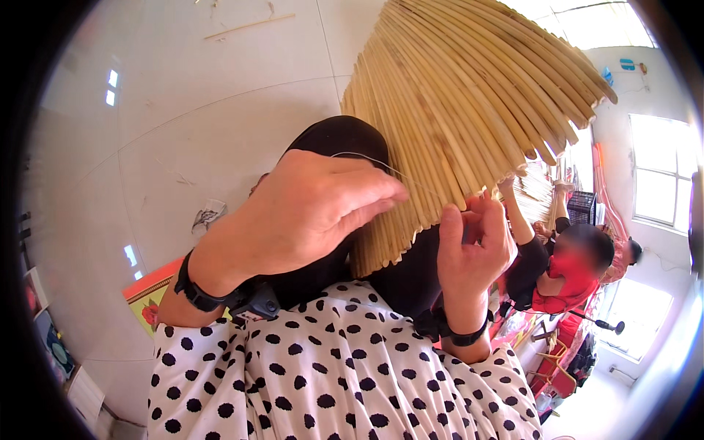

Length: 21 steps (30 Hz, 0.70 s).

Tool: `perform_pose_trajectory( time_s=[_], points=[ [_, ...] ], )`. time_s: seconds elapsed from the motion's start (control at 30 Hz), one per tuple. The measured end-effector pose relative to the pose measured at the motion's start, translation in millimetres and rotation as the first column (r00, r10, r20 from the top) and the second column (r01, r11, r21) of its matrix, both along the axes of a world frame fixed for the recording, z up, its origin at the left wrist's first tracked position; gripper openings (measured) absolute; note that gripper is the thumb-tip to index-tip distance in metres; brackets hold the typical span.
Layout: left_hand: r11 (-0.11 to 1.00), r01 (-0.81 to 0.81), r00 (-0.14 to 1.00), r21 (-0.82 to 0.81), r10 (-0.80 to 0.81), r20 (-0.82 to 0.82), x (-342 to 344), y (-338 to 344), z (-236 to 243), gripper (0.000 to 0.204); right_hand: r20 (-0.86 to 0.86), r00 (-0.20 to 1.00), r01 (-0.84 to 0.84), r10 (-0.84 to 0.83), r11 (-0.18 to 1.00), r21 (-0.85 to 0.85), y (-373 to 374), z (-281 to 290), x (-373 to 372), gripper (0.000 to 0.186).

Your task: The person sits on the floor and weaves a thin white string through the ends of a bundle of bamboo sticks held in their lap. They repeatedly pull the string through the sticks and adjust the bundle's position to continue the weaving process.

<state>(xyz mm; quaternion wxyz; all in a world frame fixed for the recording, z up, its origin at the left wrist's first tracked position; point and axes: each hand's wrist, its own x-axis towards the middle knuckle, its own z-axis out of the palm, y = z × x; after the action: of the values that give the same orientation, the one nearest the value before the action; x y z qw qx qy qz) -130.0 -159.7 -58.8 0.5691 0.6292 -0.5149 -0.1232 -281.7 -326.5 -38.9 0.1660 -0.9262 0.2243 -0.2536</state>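
Observation:
A mat of pale, slender wooden sticks, laid side by side and fanning out, rests over my dark-clothed knees. My left hand is over its left part, fingers and thumb drawn together. A thin, light-coloured thread curves out from behind that hand across the sticks toward my right hand; the left fingers appear closed on it, though their grip is partly hidden. At the mat's near edge, my right hand pinches the stick ends between thumb and curled fingers. Dark bands circle both wrists.
Scraps and a loose thin stick lie on the pale tiled floor. At the right sits a person in red, near more sticks and a dark basket. A red-edged picture board is beside my left arm.

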Motion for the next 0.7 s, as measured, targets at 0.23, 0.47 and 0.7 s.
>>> perform_pose_trajectory(
  time_s=[0.23, 0.47, 0.7],
  points=[
    [0.999, 0.048, 0.997, -0.006, -0.048, -0.055, -2.3, -14.9, -8.6, 0.014, -0.014, 1.0, 0.014, -0.017, 0.985, -0.172, 0.9, 3.5, -3.8, 0.02],
    [0.983, 0.077, 0.981, 0.165, -0.046, -0.189, 0.2, -15.9, -4.7, 0.013, 0.004, 1.0, -0.008, 0.009, 0.989, -0.149, 0.5, 3.6, -5.7, 0.016],
    [0.999, -0.046, 0.998, 0.014, 0.046, -0.053, -3.4, -19.5, -4.1, 0.013, -0.035, 0.999, 0.004, -0.01, 0.987, -0.164, -1.2, 9.7, -18.2, 0.022]
  ],
)
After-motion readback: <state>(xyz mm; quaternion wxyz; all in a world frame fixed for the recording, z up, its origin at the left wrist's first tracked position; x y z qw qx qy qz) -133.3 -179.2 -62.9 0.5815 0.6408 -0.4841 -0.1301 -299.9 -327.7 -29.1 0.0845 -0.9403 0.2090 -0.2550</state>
